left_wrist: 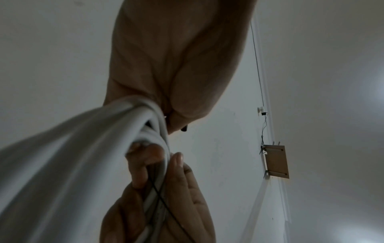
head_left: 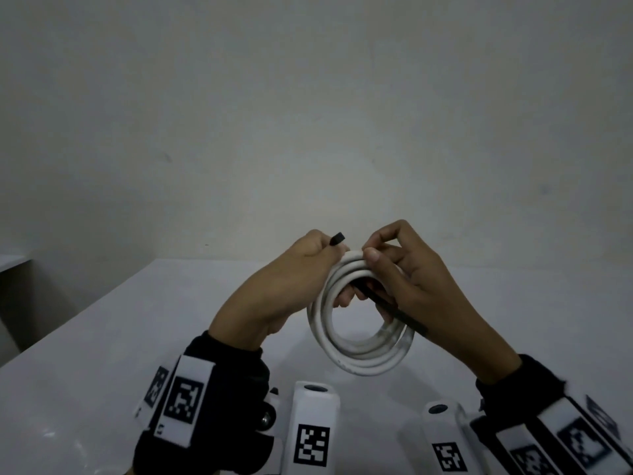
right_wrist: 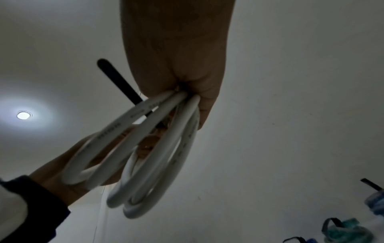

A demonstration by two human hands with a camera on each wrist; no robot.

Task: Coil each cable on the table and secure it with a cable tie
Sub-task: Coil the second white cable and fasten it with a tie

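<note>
Coiled white round cable (head_left: 359, 323), held aloft: left hand (head_left: 301, 269) and right hand (head_left: 411, 272) both gripping loops and flat black cable tie (head_left: 394, 308); risk: loosened grip springs coil open before fastening

Place: a plain indoor room set up for recording, more a bare workspace than a lived-in home.
Walls: blank off-white wall (head_left: 308, 114) behind a white table (head_left: 102, 337), nothing hung there.
Ceiling: one round recessed lamp (right_wrist: 23, 115).
Fixture: small wooden board (left_wrist: 276, 162) bracketed to a wall, thin wire (left_wrist: 257, 65) running up from it.
Gear: white marker-printed blocks (head_left: 313, 430) at the table's near edge.
</note>
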